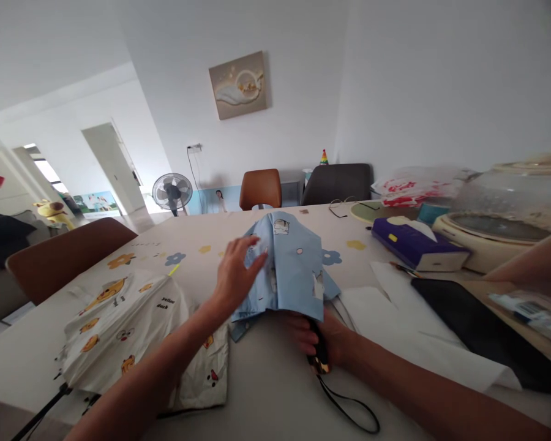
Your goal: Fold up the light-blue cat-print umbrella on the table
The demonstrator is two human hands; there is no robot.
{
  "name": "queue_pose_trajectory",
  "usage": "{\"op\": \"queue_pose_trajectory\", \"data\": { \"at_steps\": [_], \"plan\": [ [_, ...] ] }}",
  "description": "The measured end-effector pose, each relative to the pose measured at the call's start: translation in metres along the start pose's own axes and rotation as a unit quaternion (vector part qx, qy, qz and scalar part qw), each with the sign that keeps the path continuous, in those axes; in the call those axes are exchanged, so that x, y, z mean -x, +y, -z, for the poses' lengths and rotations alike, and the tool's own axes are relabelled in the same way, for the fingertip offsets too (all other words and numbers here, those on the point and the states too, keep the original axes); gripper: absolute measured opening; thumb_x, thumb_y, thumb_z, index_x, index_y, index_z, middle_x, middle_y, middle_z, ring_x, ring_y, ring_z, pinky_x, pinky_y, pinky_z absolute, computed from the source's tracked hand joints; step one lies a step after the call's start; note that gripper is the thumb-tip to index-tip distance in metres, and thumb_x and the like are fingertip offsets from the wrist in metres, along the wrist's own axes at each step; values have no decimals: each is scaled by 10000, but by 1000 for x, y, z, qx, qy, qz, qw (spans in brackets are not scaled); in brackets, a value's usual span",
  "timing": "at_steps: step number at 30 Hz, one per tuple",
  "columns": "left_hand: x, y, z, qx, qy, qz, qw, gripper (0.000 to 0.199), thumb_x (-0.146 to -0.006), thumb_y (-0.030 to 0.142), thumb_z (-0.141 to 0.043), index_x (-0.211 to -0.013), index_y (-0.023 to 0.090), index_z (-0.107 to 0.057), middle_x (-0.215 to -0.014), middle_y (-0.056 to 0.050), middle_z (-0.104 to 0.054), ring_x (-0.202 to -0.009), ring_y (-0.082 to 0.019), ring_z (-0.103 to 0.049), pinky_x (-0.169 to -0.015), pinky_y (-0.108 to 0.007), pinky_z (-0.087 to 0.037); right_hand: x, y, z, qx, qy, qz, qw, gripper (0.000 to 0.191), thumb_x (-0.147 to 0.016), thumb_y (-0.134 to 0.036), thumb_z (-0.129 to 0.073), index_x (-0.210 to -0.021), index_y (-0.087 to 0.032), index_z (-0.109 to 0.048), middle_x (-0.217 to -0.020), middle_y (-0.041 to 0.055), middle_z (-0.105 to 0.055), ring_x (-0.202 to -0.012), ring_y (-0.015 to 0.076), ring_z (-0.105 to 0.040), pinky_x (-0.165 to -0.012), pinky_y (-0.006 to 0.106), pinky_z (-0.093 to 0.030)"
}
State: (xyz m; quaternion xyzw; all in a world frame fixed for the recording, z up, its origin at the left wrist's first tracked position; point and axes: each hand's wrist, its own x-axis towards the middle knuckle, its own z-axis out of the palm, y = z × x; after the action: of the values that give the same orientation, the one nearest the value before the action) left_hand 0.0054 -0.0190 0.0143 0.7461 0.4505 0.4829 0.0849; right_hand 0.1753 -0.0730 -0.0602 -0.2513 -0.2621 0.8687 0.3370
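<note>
A light blue umbrella [298, 263] with small animal prints is partly folded above the table, its canopy pointing away from me. My right hand [324, 343] is wrapped round its black handle, below the canopy's near edge; a black wrist strap [349, 407] hangs from the handle's end. My left hand [239, 269] is at the canopy's left side, fingers apart, with nothing held between them. On the left part of the table lies a white umbrella [133, 324] with yellow duck prints, loosely folded, partly behind my left forearm.
To the right are a purple tissue box [417, 245], a black flat object [482, 324], white sheets [408, 331], a lidded cooker [491, 233] and a plastic bag [417, 184]. Glasses [344, 207] lie near the table's far edge. Another person's arm [532, 257] reaches in from the right.
</note>
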Motion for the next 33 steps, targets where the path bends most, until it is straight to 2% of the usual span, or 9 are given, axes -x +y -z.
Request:
{"op": "queue_pose_trajectory", "data": {
  "at_steps": [2, 4, 6, 11, 15, 20, 23, 27, 33],
  "plan": [
    [-18, -20, 1, -6, 43, 73, 996, 405, -722, 370, -572, -1069, 164, -542, -1100, -102, -544, -1029, -213, -476, -851, -339, -372, 0, 0, 1, 17, -10, -2, 1000, 279, -732, -266, -415, -473, -173, -365, -413, -79, -261, -309, 31, -191, -303, 168, -235],
    [-28, -38, 2, 29, -5, 168, 985, 395, -707, 432, -564, -966, 135, -590, -955, -91, -593, -897, -209, -527, -746, -311, -398, 1, 0, 1, 29, -17, -3, 999, 284, -733, -281, -413, -474, -176, -361, -405, -82, -248, -311, 32, -178, -309, 166, -245],
    [-32, -48, 3, 88, -55, 214, 971, 347, -694, 445, -565, -834, 133, -621, -761, -44, -598, -718, -167, -531, -626, -262, -383, 2, 0, 0, 38, -26, 6, 999, 282, -737, -284, -410, -480, -179, -362, -393, -84, -247, -312, 34, -171, -313, 164, -253],
    [-33, -46, 21, 197, -11, 208, 958, 291, -637, 414, -634, -753, 147, -639, -616, 13, -551, -566, -92, -451, -519, -194, -328, 0, 0, 1, 55, -55, 5, 997, 258, -712, -266, -420, -473, -179, -378, -365, -76, -262, -307, 38, -188, -315, 160, -265],
    [-37, -46, 34, 292, -32, 227, 929, 339, -643, 452, -628, -804, 154, -616, -570, 39, -488, -472, -55, -370, -431, -167, -274, -1, 0, 2, 64, -65, 12, 996, 258, -720, -271, -427, -484, -179, -383, -356, -70, -281, -304, 39, -222, -323, 153, -277],
    [-31, -70, 22, 198, -36, 257, 945, 322, -674, 450, -581, -714, 132, -608, -498, 55, -395, -440, -48, -338, -400, -156, -275, 0, 0, 3, 66, -66, 2, 996, 259, -715, -270, -425, -475, -181, -386, -351, -68, -286, -298, 42, -218, -316, 157, -274],
    [-22, -73, 16, 209, -61, 260, 941, 354, -708, 473, -548, -819, 142, -601, -589, 36, -465, -490, -59, -416, -435, -163, -356, 0, 0, 2, 71, -63, 5, 995, 259, -703, -279, -448, -470, -181, -388, -354, -69, -293, -305, 41, -217, -316, 159, -270],
    [-2, -59, 19, 279, -174, 297, 896, 460, -648, 424, -657, -1007, 169, -525, -897, -45, -582, -703, -127, -566, -538, -217, -464, 0, -1, -1, 60, -43, 15, 997, 270, -717, -275, -455, -475, -182, -377, -352, -75, -272, -310, 38, -203, -319, 159, -258],
    [39, -42, 17, 281, -198, 362, 866, 985, -554, 250, -754, -1337, 224, -156, -1008, -100, -559, -784, -178, -586, -562, -259, -497, 0, -2, -5, 21, -12, 39, 999, 248, -700, -229, -466, -479, -177, -366, -390, -80, -259, -320, 31, -185, -314, 166, -236]
  ]
}}
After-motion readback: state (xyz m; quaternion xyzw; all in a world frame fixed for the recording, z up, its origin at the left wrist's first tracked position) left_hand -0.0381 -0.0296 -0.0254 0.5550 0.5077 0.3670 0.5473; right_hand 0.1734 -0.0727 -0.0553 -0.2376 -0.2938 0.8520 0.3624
